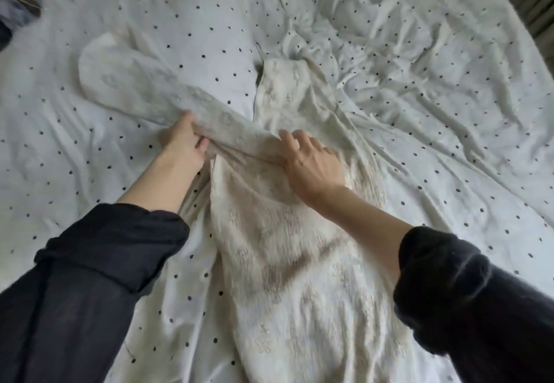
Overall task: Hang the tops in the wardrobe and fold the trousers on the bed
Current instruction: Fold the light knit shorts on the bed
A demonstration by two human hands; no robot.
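A bed (pixel 449 98) fills the view, covered by one white sheet with small dark dots, heavily rumpled toward its far right corner and smoother along the left side. On it, down the middle, lies one cream embroidered garment (pixel 287 262). Its body runs from the near edge of the bed away from the person, so its long axis points straight ahead between the two arms. One sheer sleeve (pixel 126 83) branches off to the far left, its cuff lying flat toward the left edge. The far end of the garment narrows into a bunched twist near the bed's middle. Whether this is a top or a long dress I cannot tell for certain; it reads as a top to be hung.

Two arms reach in, each in a dark sleeve pushed up the forearm. The left hand (pixel 186 143) has its fingers curled round the sheer sleeve where it joins the body, pinching the fabric. The right hand (pixel 311 161) rests on the garment's upper part just beside it, fingers spread and bent, pressing the cloth down; they do not appear to close round a fold.

Both hands sit at the shoulder region, equally near it. Lifting by the shoulders looks like the likely next move.
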